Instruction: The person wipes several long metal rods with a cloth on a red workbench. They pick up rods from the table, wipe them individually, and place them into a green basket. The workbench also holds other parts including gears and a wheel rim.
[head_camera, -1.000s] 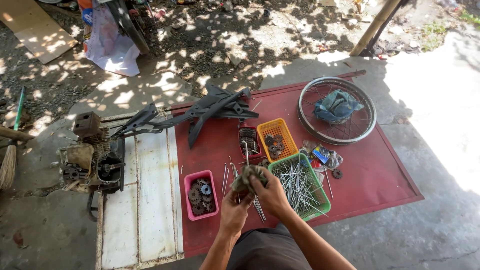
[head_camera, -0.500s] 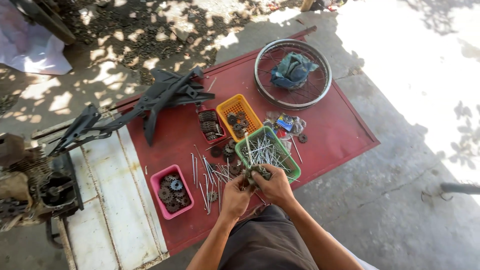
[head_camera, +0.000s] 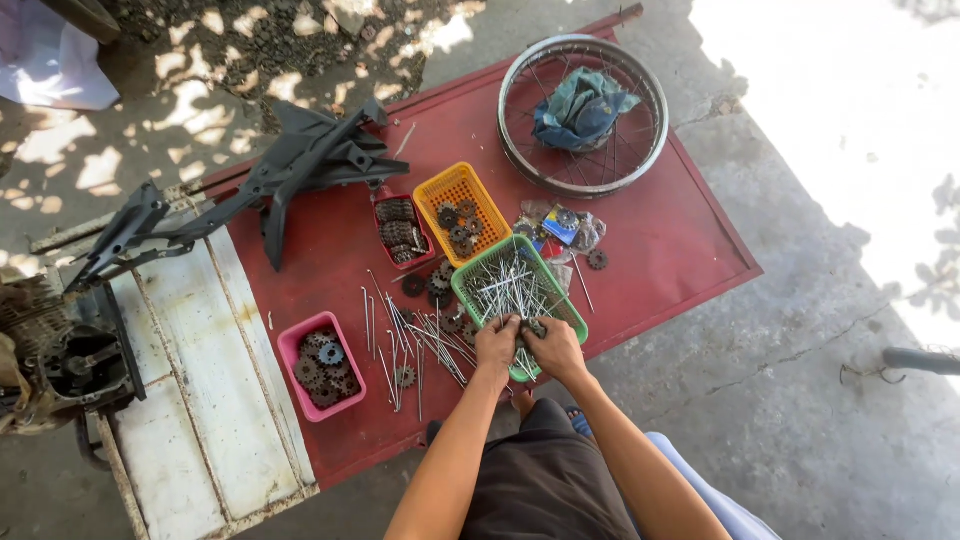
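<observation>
Both hands meet at the near edge of the green basket (head_camera: 478, 285), working a small dark metal part between them. Left hand (head_camera: 497, 340) has its grip closed on that part; right hand (head_camera: 556, 347) is pinched on it too, fingertips curled in. The part itself is mostly hidden by the fingers, so I cannot tell exactly what it is.

Step in hand, as I judge it: sorting or fitting small hardware over the basket of spokes (head_camera: 512, 285). The next move likely calls for a fine pinch and a steady wrist, since the pieces are thin and slippery.

Materials:
- green basket: perforated plastic, rectangular, holds thin shiny steel spokes lying crisscross, just beyond the fingertips.
- loose spokes (head_camera: 420, 345) lie left of the left grip on the red sheet (head_camera: 680, 230), a flat painted metal panel.
- pink tub (head_camera: 298, 345), further left: smooth plastic, full of toothed dark sprockets.
- orange basket (head_camera: 452, 190), beyond the green one: mesh plastic, more gears.
- wheel rim (head_camera: 510, 150), far beyond the right grip: round, chromed, spoked, a blue rag (head_camera: 583, 105) bunched inside.
- black frame parts (head_camera: 300, 160), far left and beyond: matte, angular.
</observation>
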